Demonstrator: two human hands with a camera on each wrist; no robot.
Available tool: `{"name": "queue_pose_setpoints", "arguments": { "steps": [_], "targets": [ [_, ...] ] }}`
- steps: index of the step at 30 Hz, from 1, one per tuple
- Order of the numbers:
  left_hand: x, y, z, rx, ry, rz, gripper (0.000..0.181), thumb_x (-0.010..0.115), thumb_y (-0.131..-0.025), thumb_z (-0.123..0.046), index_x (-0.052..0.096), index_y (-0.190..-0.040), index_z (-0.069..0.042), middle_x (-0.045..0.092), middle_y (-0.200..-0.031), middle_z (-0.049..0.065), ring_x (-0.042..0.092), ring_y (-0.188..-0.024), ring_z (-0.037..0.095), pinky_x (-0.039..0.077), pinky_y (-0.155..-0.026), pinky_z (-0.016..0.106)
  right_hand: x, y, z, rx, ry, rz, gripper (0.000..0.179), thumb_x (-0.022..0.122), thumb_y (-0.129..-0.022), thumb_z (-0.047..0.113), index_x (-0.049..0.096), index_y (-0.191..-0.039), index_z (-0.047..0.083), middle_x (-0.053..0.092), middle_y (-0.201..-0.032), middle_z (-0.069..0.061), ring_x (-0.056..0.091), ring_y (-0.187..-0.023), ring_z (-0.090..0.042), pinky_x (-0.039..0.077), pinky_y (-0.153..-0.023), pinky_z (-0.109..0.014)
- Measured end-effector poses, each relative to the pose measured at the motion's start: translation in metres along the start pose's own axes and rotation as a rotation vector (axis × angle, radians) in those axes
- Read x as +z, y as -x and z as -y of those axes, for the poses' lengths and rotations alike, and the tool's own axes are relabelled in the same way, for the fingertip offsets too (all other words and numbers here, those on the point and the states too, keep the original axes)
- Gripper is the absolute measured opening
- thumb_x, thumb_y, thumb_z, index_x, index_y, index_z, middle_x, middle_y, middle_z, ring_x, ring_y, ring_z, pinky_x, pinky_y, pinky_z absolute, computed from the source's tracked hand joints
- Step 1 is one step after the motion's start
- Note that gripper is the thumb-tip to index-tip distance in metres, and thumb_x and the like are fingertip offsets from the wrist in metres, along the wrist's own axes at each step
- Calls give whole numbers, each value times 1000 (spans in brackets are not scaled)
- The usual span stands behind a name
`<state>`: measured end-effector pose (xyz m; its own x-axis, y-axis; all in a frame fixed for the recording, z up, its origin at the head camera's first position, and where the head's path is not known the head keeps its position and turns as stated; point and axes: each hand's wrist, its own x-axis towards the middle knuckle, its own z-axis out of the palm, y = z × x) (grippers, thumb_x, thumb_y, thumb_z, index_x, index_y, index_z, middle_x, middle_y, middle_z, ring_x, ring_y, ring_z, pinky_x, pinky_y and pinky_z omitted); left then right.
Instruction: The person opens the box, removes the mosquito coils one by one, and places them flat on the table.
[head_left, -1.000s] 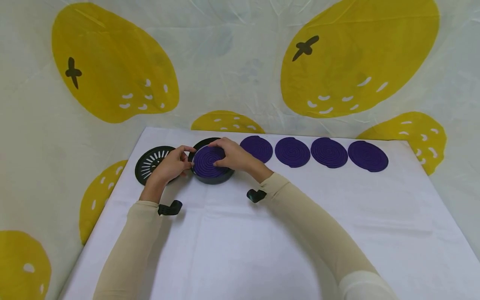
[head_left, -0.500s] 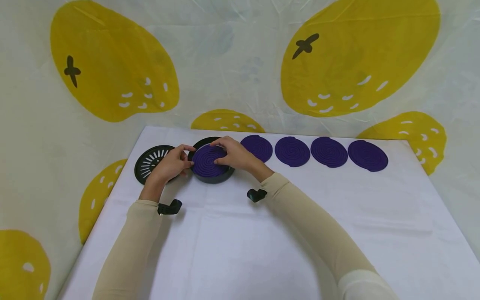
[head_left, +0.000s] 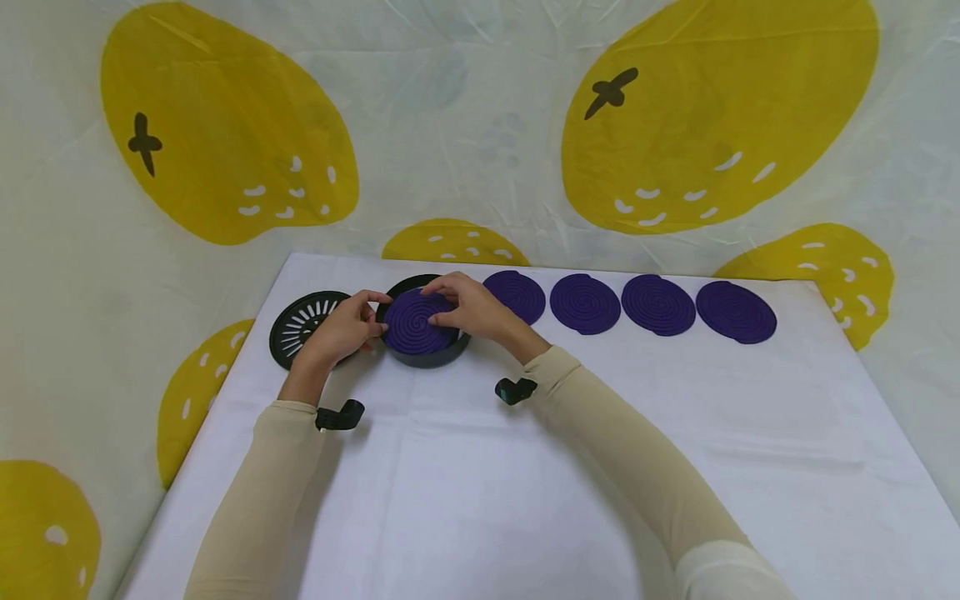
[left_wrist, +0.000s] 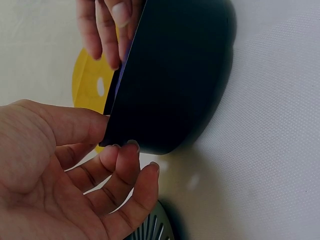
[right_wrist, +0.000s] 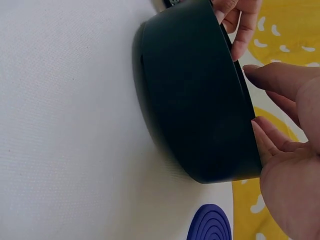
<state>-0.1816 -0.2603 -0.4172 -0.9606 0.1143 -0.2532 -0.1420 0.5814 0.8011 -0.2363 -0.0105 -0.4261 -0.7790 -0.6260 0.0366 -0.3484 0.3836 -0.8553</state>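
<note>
A purple round coaster (head_left: 418, 322) with spiral grooves lies at the mouth of a black round holder (head_left: 427, 360), seen in the head view left of centre. My left hand (head_left: 343, 327) pinches the coaster's left edge by the holder's rim. From the right, my right hand (head_left: 474, 308) grips the coaster's right edge, thumb and fingers apart on its top side. Both wrist views show the holder's dark outer wall (left_wrist: 170, 75), which hides most of the coaster. Partly behind my left hand lies a black slotted round lid (head_left: 288, 329).
Several more purple coasters lie in a row to the right, from the near one (head_left: 521, 296) to the far one (head_left: 737, 312). They lie along the back of the white-covered table (head_left: 570, 500). A fruit-patterned cloth (head_left: 465, 125) hangs behind.
The coaster has turned and shifted slightly within the holder's mouth. My right hand has moved a little to the right; my left hand has hardly moved.
</note>
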Motion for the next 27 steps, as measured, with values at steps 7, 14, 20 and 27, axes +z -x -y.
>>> {"name": "queue_pose_setpoints", "arguments": {
  "steps": [7,14,20,27],
  "targets": [
    [1,0,0,-1,0,-2,48,64,-96,-4,50,-142,-12,46,-92,11,58,-78,33,57,-70,45,1,0,-2,-19,4,-42,38,72,-91,-1,67,-128,9,54,-141,-6,52,-134,-23,43,-113,-36],
    [1,1,-1,-6,2,-2,48,63,-97,-4,49,-142,-12,46,-93,11,58,-82,35,58,-72,47,0,4,3,65,43,-103,33,72,-91,-3,71,-120,12,55,-142,-8,56,-129,-24,50,-104,-36],
    [2,1,-1,-2,3,1,50,63,-96,-3,48,-143,-10,46,-93,12,58,-85,34,59,-73,48,-7,9,7,113,31,-109,30,73,-92,2,72,-118,15,59,-139,-6,61,-120,-23,54,-99,-36],
    [1,1,0,5,-9,6,51,63,-97,-2,48,-144,-8,46,-93,12,57,-83,31,59,-72,44,-13,12,4,111,23,-98,26,75,-91,5,72,-116,14,66,-128,-4,65,-112,-20,54,-95,-36]
  ]
}}
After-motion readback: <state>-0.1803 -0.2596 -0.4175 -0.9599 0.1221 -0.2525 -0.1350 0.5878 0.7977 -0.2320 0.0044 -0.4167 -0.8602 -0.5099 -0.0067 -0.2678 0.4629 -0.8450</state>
